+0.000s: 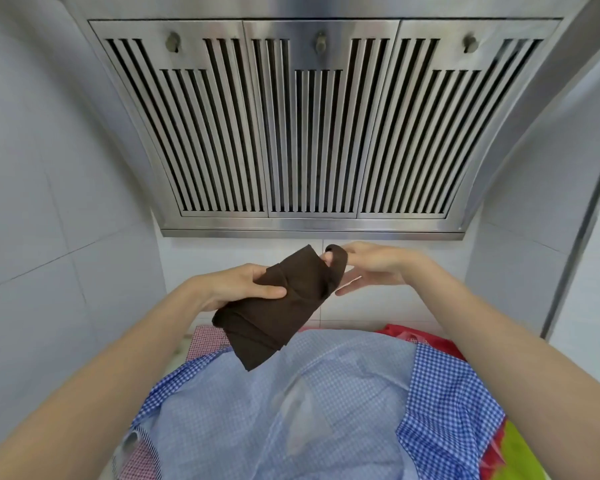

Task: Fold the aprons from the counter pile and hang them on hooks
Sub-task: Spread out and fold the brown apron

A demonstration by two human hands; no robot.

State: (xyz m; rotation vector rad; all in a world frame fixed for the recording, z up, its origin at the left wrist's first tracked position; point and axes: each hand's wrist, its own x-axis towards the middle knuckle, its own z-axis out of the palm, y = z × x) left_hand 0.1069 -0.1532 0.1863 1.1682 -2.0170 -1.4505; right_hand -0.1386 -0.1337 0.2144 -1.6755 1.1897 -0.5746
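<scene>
Holding the folded brown apron above the counter pile, your left hand grips its body while your right hand hooks its loop; next, find a hook.

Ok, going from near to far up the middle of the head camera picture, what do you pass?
Blue checked apron spread on the pile → folded brown apron held up by the left hand, its strap looped over the right hand → white tiled wall → steel range hood overhead.
</scene>
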